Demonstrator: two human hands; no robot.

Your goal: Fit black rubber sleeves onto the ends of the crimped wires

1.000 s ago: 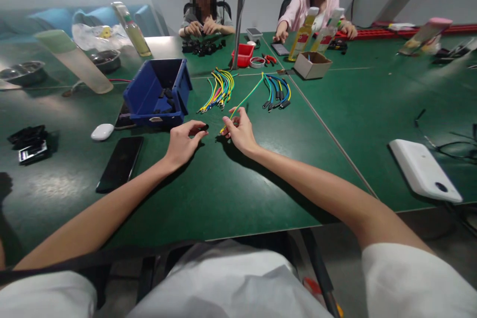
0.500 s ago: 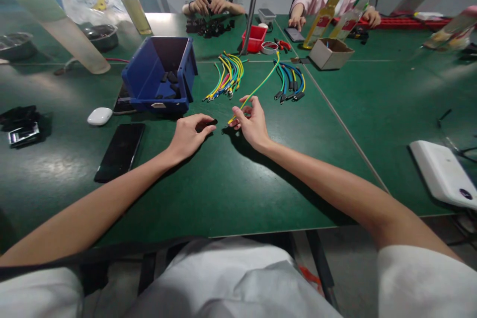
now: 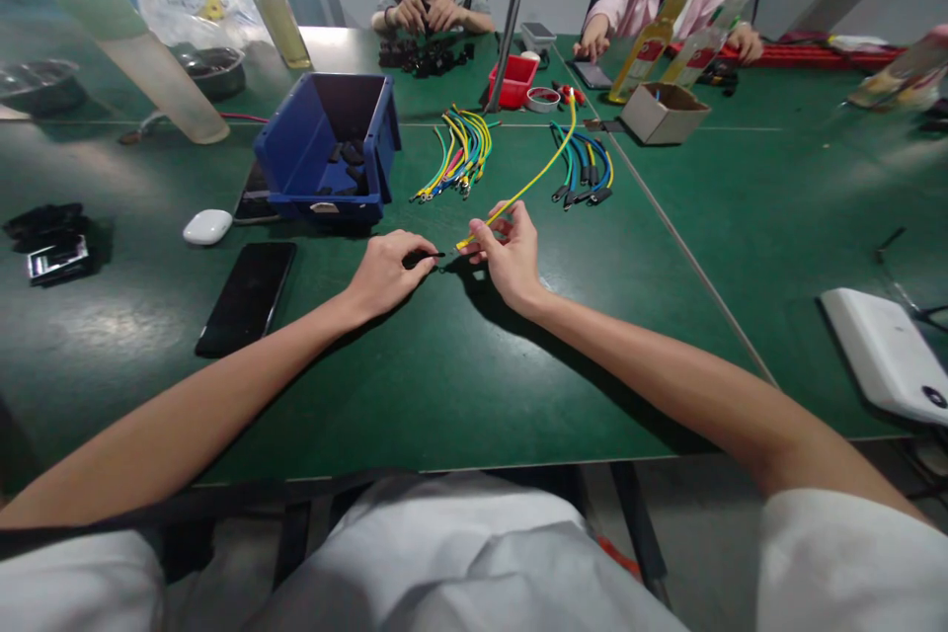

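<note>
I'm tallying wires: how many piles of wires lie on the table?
2: one wire pile right of the blue bin, a second pile farther right, near the cardboard box. Others could be hidden.

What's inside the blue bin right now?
Inside the blue bin lie several small black pieces. The floor directly beneath them is covered, and they overlap, so I can't give a full count.
</note>
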